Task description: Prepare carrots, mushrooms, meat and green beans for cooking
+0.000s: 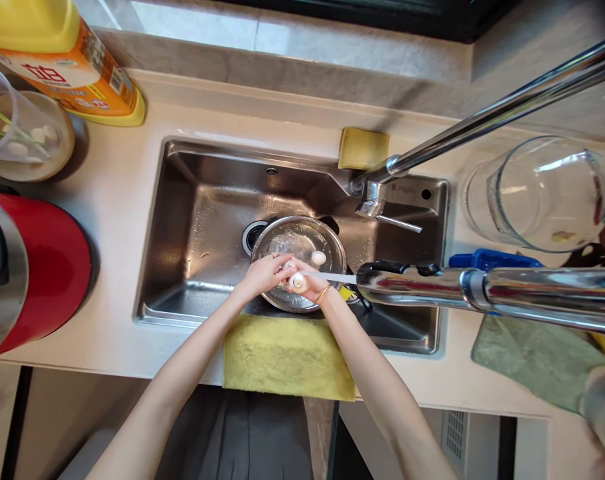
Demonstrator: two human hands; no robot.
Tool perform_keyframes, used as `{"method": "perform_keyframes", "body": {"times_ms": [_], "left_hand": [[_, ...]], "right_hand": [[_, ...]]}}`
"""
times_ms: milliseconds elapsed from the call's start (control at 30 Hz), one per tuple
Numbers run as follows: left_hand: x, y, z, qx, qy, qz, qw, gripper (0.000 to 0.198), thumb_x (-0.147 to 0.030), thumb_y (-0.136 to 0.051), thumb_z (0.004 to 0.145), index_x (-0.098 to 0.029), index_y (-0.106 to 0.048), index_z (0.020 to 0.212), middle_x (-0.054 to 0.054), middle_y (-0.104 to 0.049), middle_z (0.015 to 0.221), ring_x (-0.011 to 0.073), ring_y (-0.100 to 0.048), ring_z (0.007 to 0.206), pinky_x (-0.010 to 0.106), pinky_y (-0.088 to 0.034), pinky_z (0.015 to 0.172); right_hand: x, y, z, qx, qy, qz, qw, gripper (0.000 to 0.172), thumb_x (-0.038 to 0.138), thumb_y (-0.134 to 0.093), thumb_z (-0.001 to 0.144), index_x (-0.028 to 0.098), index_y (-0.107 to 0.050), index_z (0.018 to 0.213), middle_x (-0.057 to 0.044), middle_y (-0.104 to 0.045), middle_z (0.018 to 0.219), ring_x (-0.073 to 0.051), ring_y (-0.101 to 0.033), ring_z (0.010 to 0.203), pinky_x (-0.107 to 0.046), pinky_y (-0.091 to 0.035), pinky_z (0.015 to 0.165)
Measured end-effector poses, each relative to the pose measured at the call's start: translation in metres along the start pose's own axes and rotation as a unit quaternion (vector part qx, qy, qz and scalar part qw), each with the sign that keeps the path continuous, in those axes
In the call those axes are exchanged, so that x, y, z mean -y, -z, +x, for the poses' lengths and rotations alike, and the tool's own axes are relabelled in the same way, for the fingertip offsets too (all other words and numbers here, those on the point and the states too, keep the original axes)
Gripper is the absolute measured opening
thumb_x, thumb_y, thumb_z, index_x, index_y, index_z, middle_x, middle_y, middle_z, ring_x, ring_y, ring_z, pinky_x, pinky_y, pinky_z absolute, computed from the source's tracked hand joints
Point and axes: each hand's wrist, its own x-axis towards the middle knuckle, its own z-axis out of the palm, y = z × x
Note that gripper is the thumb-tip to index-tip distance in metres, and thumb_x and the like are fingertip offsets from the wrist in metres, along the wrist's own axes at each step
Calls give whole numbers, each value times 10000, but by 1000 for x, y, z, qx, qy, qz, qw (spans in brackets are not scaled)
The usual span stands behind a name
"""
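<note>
Over a round metal bowl (pixel 338 243) in the sink, my two hands meet under a stream of running water. A small, round white mushroom (pixel 298 283) rests in my right hand (pixel 314 285), its fingers curled around it. My left hand (pixel 266 273) bends its fingers onto my right fingers, where another small white piece partly shows; its exact grip is hidden. Water fills part of the bowl, and one more white mushroom (pixel 318 257) floats or lies there. The chrome spout (pixel 402 283) pours from the right, close to my right wrist.
The steel sink (pixel 202 220) surrounds the bowl, with a yellow cloth (pixel 287 360) over its front edge. A faucet lever (pixel 399 223) and sponge (pixel 363 148) are behind. A red appliance (pixel 57 267) and detergent bottle (pixel 97 73) stand left; a glass bowl (pixel 542 193) stands right.
</note>
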Motion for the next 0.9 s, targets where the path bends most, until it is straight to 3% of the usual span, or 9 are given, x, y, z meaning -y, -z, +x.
{"method": "perform_keyframes", "body": {"times_ms": [100, 200, 300, 400, 500, 633, 900], "left_hand": [[-2, -4, 4, -10, 24, -8, 1000, 383, -466, -370, 916, -200, -628, 1013, 54, -673, 928, 191, -611, 878, 265, -440, 771], [-2, -10, 7, -38, 66, -61, 995, 393, -451, -316, 936, -171, -591, 932, 56, -670, 873, 180, -609, 807, 261, -434, 727], [-4, -15, 7, -34, 73, -94, 992, 399, -444, -281, 946, -156, -544, 1030, 73, -663, 890, 196, -615, 833, 283, -435, 736], [-8, -17, 6, 19, 26, -138, 990, 424, -416, -280, 952, -159, -431, 1253, 31, -657, 774, 189, -628, 805, 286, -440, 760], [-14, -19, 5, 45, -14, -157, 987, 419, -379, -286, 952, -191, -389, 1312, -3, -651, 705, 179, -633, 774, 281, -445, 766], [-18, -23, 6, 16, 9, -119, 993, 400, -373, -271, 952, -183, -427, 1268, 20, -669, 726, 208, -639, 830, 313, -450, 797], [-17, -26, 2, -24, 30, -55, 998, 371, -352, -287, 949, -205, -412, 1266, 96, -647, 1091, 229, -608, 1018, 345, -456, 851]], "right_hand": [[1, -7, -6, -12, 7, -46, 999, 358, 510, -447, 885, 180, -581, 922, -9, -610, 634, -128, -581, 527, -221, -468, 419], [3, -10, -11, -39, 40, -80, 995, 401, 546, -466, 861, 174, -600, 928, -26, -634, 666, -122, -578, 527, -209, -457, 413], [2, -9, -14, -76, 69, -116, 988, 389, 537, -542, 819, 174, -610, 940, -31, -656, 702, -119, -578, 525, -205, -447, 407], [0, -4, -15, -110, 62, -139, 982, 433, 577, -531, 808, 161, -626, 888, -29, -642, 631, -113, -555, 478, -209, -440, 402], [-3, 2, -17, -146, 56, -151, 976, 517, 652, -477, 801, 158, -630, 806, -23, -603, 535, -113, -525, 428, -218, -431, 391], [-6, 4, -20, -160, 96, -187, 964, 559, 694, -449, 793, 167, -630, 748, -17, -578, 493, -114, -518, 435, -223, -431, 426], [-6, -8, -23, -164, 121, -169, 964, 516, 652, -448, 817, 171, -636, 819, -7, -564, 490, -125, -501, 435, -243, -411, 438]]}}
